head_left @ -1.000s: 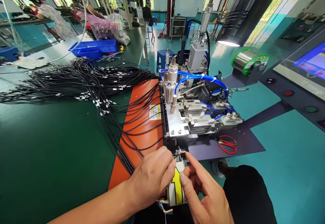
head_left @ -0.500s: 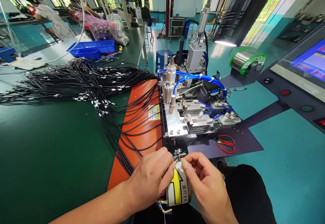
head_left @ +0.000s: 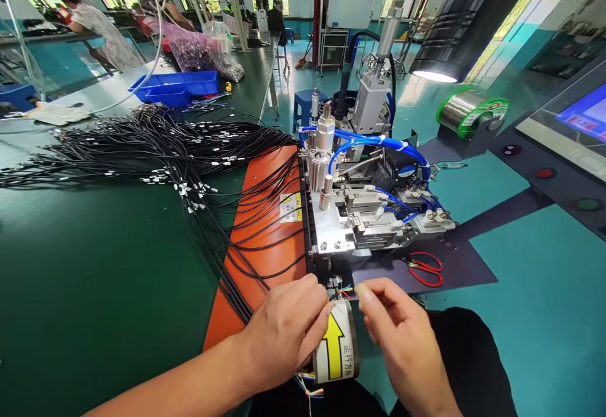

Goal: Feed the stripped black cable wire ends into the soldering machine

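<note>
My left hand (head_left: 291,325) is closed in a pinch over the near end of the machine. Out of its fingertips comes the stripped end of a black cable, whose thin coloured wires (head_left: 348,290) fan to the right. My right hand (head_left: 402,335) is just right of these wires, thumb and forefinger tips pressed together; whether a wire is between them I cannot make out. Below both hands sits a rounded cover with a yellow arrow label (head_left: 334,347). Another bundle of coloured wire ends (head_left: 310,387) hangs under my left wrist.
A metal machine with blue air hoses (head_left: 374,142) stands ahead. Black cables (head_left: 189,146) cross an orange plate (head_left: 265,215). Red-handled scissors (head_left: 426,270) lie at right, near a solder spool (head_left: 471,111), a lamp (head_left: 466,23) and a control panel (head_left: 563,152). A person (head_left: 101,32) works far left.
My right hand has moved a little right, away from the arrow-labelled cover and my left hand. My left hand keeps its grip. The view has shifted slightly.
</note>
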The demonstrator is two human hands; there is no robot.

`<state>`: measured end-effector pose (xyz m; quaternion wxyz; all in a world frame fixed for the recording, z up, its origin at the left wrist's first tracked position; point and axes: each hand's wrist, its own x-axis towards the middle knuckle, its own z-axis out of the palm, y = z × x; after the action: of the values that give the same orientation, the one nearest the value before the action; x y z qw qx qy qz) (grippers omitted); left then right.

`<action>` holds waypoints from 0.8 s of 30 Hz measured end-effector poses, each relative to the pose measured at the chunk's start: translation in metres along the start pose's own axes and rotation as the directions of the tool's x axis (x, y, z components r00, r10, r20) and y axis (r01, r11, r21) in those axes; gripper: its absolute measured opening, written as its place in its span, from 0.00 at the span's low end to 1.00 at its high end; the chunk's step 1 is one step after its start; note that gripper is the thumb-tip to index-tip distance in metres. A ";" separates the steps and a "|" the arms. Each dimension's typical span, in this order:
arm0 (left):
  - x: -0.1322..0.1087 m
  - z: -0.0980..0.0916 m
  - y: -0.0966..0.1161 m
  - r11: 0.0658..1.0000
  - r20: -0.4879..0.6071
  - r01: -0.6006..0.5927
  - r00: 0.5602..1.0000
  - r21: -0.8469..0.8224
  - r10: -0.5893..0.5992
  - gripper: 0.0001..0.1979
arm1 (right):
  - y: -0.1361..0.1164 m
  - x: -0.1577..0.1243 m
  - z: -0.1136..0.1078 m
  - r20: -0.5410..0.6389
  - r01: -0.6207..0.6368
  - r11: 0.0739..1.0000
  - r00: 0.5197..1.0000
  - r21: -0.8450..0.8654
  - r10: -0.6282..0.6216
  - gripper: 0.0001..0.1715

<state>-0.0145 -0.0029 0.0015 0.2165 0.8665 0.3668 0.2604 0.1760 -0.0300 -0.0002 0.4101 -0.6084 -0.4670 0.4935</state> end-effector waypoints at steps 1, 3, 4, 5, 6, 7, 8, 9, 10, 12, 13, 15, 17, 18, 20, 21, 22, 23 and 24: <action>0.000 0.000 0.000 1.000 0.000 -0.005 1.000 0.003 0.005 0.11 | 0.000 0.004 -0.003 0.029 -0.073 0.994 0.997 0.077 0.071 0.19; 0.001 -0.001 0.001 1.000 -0.001 -0.010 1.000 0.013 0.010 0.11 | -0.001 0.010 -0.006 0.118 -0.188 0.958 0.979 0.217 0.165 0.20; 0.001 -0.001 0.001 1.000 -0.002 -0.010 1.000 0.019 0.010 0.11 | -0.002 0.012 -0.006 0.164 -0.234 0.935 0.967 0.266 0.195 0.21; 0.001 -0.001 0.002 1.000 -0.003 -0.008 1.000 0.024 0.008 0.12 | -0.003 0.013 -0.005 0.196 -0.267 0.916 0.957 0.298 0.215 0.21; 0.001 -0.001 0.002 1.000 -0.005 -0.006 1.000 0.028 0.006 0.12 | -0.005 0.014 -0.004 0.212 -0.284 0.905 0.951 0.316 0.225 0.22; 0.001 -0.001 0.002 1.000 -0.005 -0.005 1.000 0.029 0.005 0.12 | -0.006 0.014 -0.003 0.213 -0.289 0.900 0.950 0.327 0.228 0.22; 0.001 -0.001 0.002 1.000 -0.006 -0.004 1.000 0.030 0.004 0.12 | -0.007 0.014 -0.002 0.210 -0.288 0.896 0.951 0.338 0.227 0.22; 0.001 -0.001 0.002 1.000 -0.006 -0.004 1.000 0.030 0.004 0.12 | -0.007 0.014 -0.001 0.209 -0.288 0.892 0.952 0.350 0.225 0.21; 0.001 -0.001 0.002 1.000 -0.006 -0.004 1.000 0.031 0.004 0.12 | -0.008 0.013 -0.001 0.208 -0.285 0.888 0.953 0.360 0.221 0.21; 0.001 -0.001 0.001 1.000 -0.005 -0.003 1.000 0.031 0.003 0.12 | -0.007 0.013 -0.002 0.212 -0.280 0.889 0.954 0.364 0.213 0.20; 0.001 -0.001 0.001 1.000 -0.005 -0.001 1.000 0.031 0.002 0.12 | -0.007 0.012 -0.003 0.214 -0.278 0.892 0.954 0.357 0.212 0.20; 0.001 -0.001 0.000 1.000 -0.001 0.003 1.000 0.030 -0.003 0.12 | -0.006 0.013 -0.004 0.215 -0.274 0.903 0.954 0.331 0.210 0.21; 0.000 -0.001 0.000 0.999 0.004 0.014 1.000 0.029 -0.015 0.13 | -0.006 0.013 -0.004 0.212 -0.266 0.916 0.955 0.301 0.208 0.21; 0.000 -0.001 0.001 0.999 0.006 0.019 1.000 0.029 -0.019 0.13 | -0.006 0.014 -0.004 0.207 -0.259 0.923 0.957 0.284 0.204 0.21; 0.001 -0.001 0.001 0.999 0.009 0.023 1.000 0.032 -0.023 0.13 | -0.006 0.014 -0.004 0.190 -0.236 0.940 0.963 0.246 0.192 0.21; 0.001 -0.001 0.002 0.999 0.009 0.022 1.000 0.035 -0.022 0.13 | -0.006 0.014 -0.004 0.180 -0.224 0.948 0.966 0.227 0.185 0.21; 0.001 -0.001 0.002 0.999 0.010 0.023 1.000 0.039 -0.024 0.13 | -0.006 0.014 -0.003 0.169 -0.211 0.955 0.970 0.211 0.177 0.21; 0.001 -0.002 0.002 0.999 0.013 0.028 1.000 0.042 -0.029 0.13 | -0.005 0.015 -0.003 0.159 -0.198 0.960 0.973 0.198 0.168 0.21; 0.002 -0.003 0.003 0.998 0.018 0.038 0.999 0.045 -0.039 0.13 | -0.004 0.015 -0.003 0.151 -0.186 0.964 0.976 0.189 0.158 0.21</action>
<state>-0.0138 -0.0029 0.0055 0.2056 0.8663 0.3871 0.2396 0.1792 -0.0141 0.0012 0.3927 -0.5673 -0.3865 0.6121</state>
